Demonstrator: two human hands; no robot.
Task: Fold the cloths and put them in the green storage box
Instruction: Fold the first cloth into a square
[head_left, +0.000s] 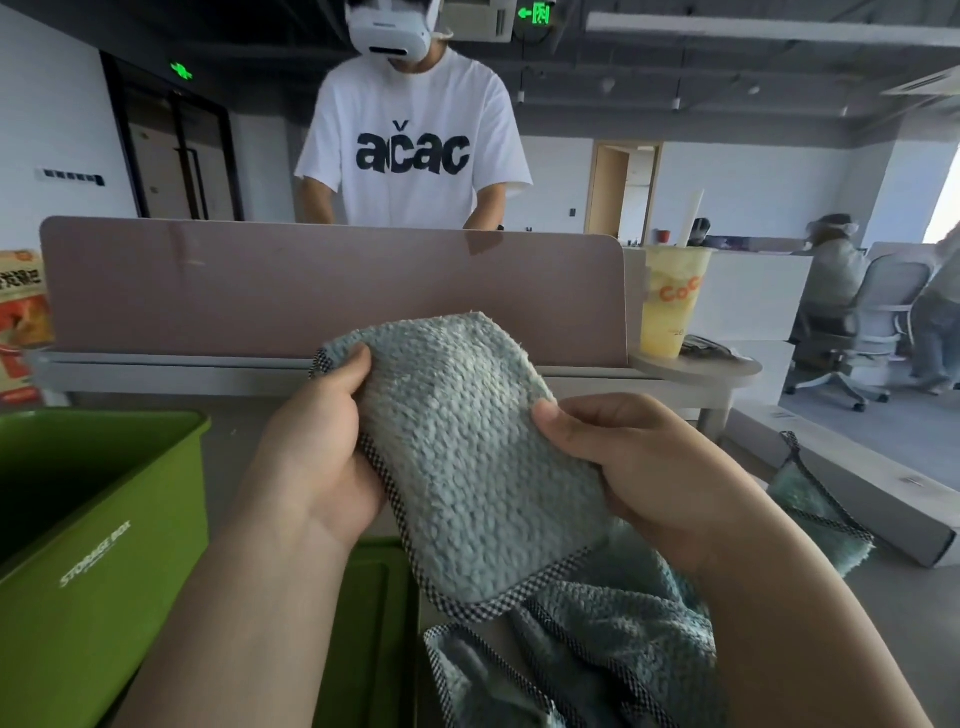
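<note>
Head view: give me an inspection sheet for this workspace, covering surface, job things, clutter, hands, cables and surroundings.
Surface: grey desk, pink divider at the back.
Job's things: folded cloth held up; loose cloths below it; third cloth at right; green box at left, open, inside in shadow.
Clutter: drink cup, printed carton.
Hands: left hand and right hand both grip the folded cloth.
Cables: nothing seen.
Surroundings: person in headset behind the divider; office chairs far right.

A pinkish desk partition (332, 291) fronts an open office with white walls (47, 119) and swivel chairs (878, 317).
</note>
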